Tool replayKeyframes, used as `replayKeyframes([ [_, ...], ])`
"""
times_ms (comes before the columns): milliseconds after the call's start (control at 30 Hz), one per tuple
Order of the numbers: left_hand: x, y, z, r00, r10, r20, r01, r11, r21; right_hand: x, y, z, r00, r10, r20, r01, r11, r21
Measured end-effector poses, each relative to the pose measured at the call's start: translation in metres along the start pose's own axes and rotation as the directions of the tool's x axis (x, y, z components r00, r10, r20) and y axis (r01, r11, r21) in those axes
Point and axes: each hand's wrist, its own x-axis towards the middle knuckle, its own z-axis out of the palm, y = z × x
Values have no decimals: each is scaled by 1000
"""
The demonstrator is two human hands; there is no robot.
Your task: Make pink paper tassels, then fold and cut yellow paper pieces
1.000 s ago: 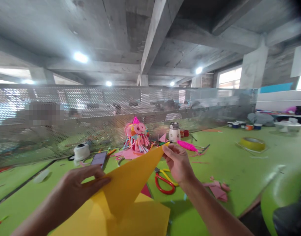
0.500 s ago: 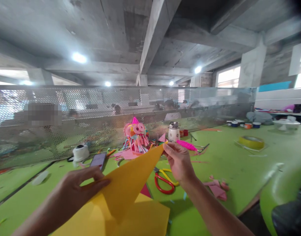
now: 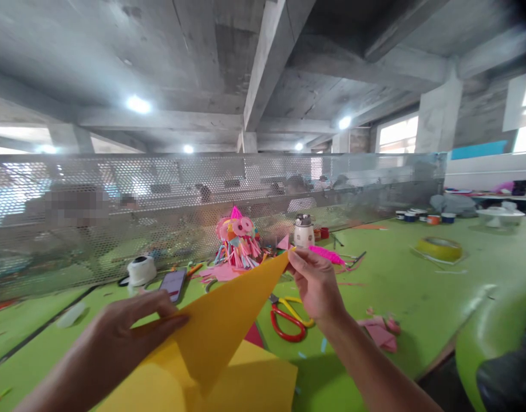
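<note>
A large yellow paper sheet [image 3: 222, 332] is folded over into a pointed triangle above the green table [image 3: 400, 292]. My right hand [image 3: 315, 284] pinches the far tip of the fold between thumb and fingers. The near left part of the fold is gripped by my left hand [image 3: 129, 329], fingers on top and thumb beneath. The rest of the sheet lies flat on the table below the fold.
Red-and-yellow scissors [image 3: 288, 320] lie just under my right hand. Behind are a pink fringed paper figure [image 3: 237, 237], a phone [image 3: 173, 282], a white tape roll [image 3: 141, 269], a white jar [image 3: 303, 232], pink scraps [image 3: 380, 332] and a yellow tape roll [image 3: 441, 249]. A perforated metal screen [image 3: 117, 206] closes the far side.
Both hands keep their hold on the yellow sheet. My left hand has slid slightly down and left, and the view has tilted a little.
</note>
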Motion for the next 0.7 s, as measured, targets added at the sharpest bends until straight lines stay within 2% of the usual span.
replayKeyframes([
  [233,5,9,-6,997,65,-34,-65,998,-2,-1,-6,0,989,-128,-73,118,985,-128],
  [433,8,9,-13,999,24,-37,-23,999,23,-1,-9,-2,990,-126,-68,114,981,-157],
  [567,5,5,-20,999,-47,1,47,999,7,-3,-13,2,994,-103,-39,99,990,-98],
  [700,3,-4,-23,998,-46,30,44,996,78,-4,-19,7,997,-79,-4,79,997,12],
])
